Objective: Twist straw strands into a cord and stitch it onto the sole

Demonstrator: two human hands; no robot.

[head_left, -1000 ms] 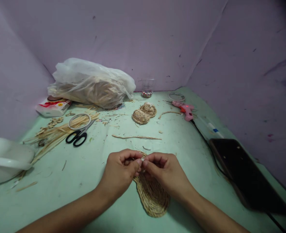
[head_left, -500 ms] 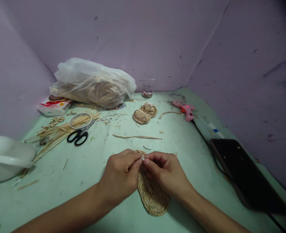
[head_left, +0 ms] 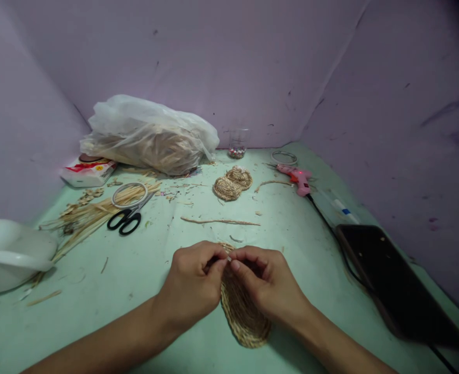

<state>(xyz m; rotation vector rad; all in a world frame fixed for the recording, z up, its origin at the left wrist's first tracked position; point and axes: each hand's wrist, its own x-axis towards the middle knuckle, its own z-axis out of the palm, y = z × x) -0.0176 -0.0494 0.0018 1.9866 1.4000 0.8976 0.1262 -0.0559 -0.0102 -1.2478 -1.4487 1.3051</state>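
Note:
A flat oval mat of coiled straw braid (head_left: 243,317) lies on the green table (head_left: 144,270) just in front of me. My left hand (head_left: 192,283) and my right hand (head_left: 264,283) rest on its far end, knuckles up. Both hands are closed, thumbs and forefingers pinched together where they meet over the mat's upper edge. A tiny pale bit shows between the fingertips; I cannot make out what it is. The mat's far end is hidden under my fingers.
Two small coiled straw discs (head_left: 232,184) lie mid-table, a loose braid strand (head_left: 219,221) before them. Black scissors (head_left: 125,219), a ring (head_left: 128,194) and straw sticks (head_left: 89,215) are at left, with a white pot (head_left: 7,254). A straw-filled plastic bag (head_left: 151,137), bead jar (head_left: 237,143), pink glue gun (head_left: 297,177) and dark phone (head_left: 385,278) are around.
My hands have shifted slightly and stay pinched together on the mat's upper edge; the mat has turned a little under them. Nothing else on the table has moved.

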